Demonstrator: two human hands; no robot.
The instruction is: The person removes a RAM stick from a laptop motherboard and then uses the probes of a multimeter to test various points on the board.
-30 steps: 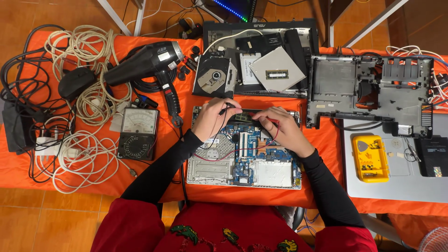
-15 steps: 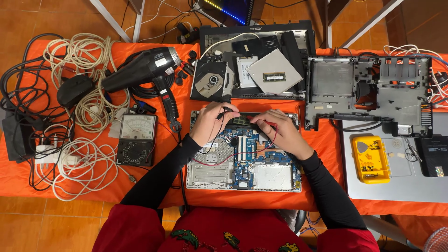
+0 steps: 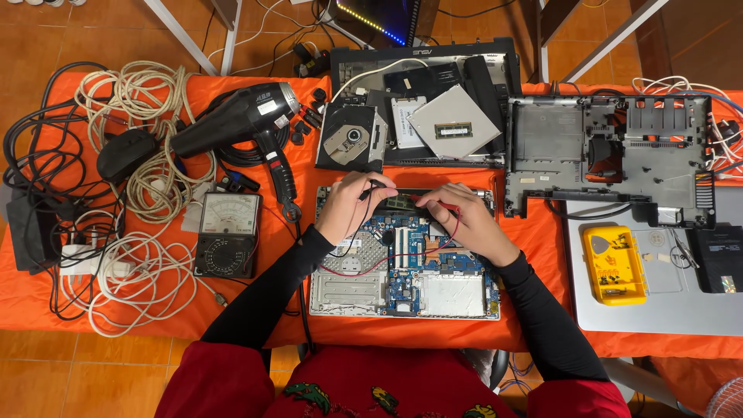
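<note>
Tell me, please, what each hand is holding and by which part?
The left hand pinches a black multimeter probe by its shaft; the right hand grips a red probe, mostly hidden.

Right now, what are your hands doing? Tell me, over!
Left hand pinching black probe, right hand holding red probe. Both on open laptop board. Red lead crossing board. Analog meter alongside.

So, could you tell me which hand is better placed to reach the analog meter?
Probably the left hand: it holds the black probe on the board's left side, nearer the analog meter. The right hand sits farther away.
</note>
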